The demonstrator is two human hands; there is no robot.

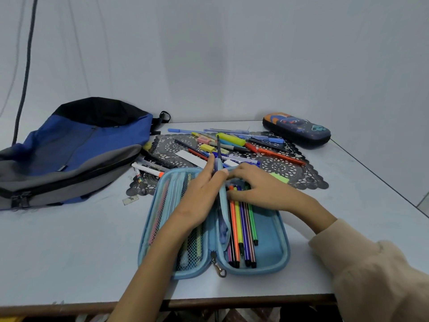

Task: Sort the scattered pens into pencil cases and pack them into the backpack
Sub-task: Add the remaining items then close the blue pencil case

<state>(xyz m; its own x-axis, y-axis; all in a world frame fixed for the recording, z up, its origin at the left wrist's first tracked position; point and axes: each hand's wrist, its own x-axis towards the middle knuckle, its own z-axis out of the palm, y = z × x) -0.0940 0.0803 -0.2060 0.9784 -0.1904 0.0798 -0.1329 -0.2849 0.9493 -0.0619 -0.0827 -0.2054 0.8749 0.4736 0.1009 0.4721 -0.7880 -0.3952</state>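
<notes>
Left hand (202,194) pinching dark pen (218,147) over open pencil case (276,240), right hand (257,184) on markers (241,228), grip unclear, backpack (76,147) left, pens (278,155) beyond

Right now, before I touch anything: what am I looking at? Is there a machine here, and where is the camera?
No machine here: these are a person's two bare hands. The single picture comes from a camera worn on the person's head, looking forward and down. On the white table lies an open light-blue pencil case, with coloured felt pens lined up in its right half and a mesh pocket in its left. Behind it, loose pens lie on a black lace mat. A blue and grey backpack lies to the left, and a closed dark pencil case sits at the far right. The left hand holds a dark pen upright between its fingers. The right hand rests over the felt pens; whether it grips one I cannot tell.
</notes>
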